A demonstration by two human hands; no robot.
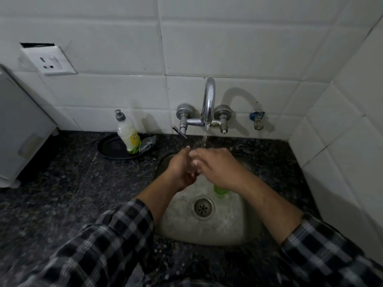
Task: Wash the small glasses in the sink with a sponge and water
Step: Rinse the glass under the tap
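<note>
At the sink's (pixel 228 224) 12 o'clock, we judge the small glass (pixel 200 146) light, slick and breakable (grip its body, not the rim). The left hand (pixel 180 168) curls its fingers round it. Of the right hand (pixel 217 168) fingers we cannot tell.

Above my left grip (pixel 181 168) and right grip (pixel 219 167) I see the tap (pixel 209 100) crowding in; a bottle (pixel 128 134) blocks farther left; bare bench (pixel 269 158) opens right of them.

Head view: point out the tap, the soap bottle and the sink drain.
tap (pixel 209 100), head view, on the curved spout
soap bottle (pixel 130 135), head view, on its body
sink drain (pixel 203 207), head view, on the strainer's centre
</note>
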